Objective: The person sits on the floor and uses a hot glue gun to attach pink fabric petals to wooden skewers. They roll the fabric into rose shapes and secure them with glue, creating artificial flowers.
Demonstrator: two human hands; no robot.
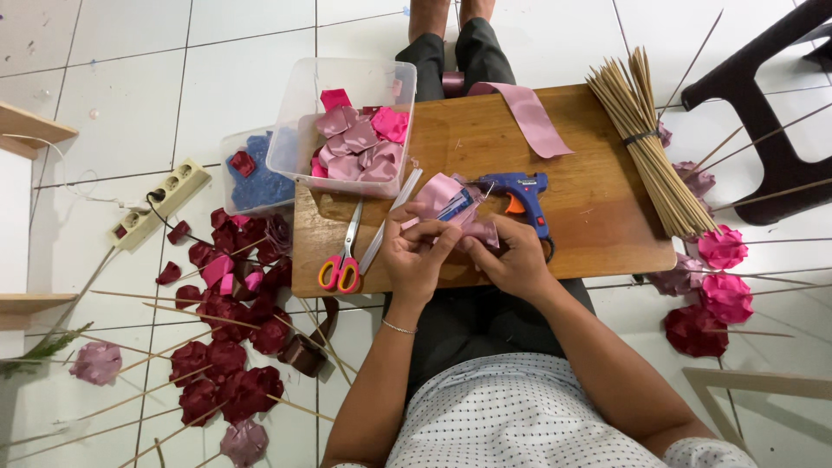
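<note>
At nine o'clock finished dark red ribbon roses lay on the floor. The scissors rested on the wooden board. The left hand and right hand both pinched a folded pink ribbon petal at centre, fingers closed. The blue glue gun lay at two o'clock. Petal folding seemed underway; gluing probably called for a free hand.

It was a home floor turned into a craft spot: white floor tiles, a wooden board laid across the seated person's lap as a worktable, a power strip trailing its cord, and a dark chair close by. Ribbon roses on sticks, a bundle of skewers, a glue gun and scissors lay about
</note>
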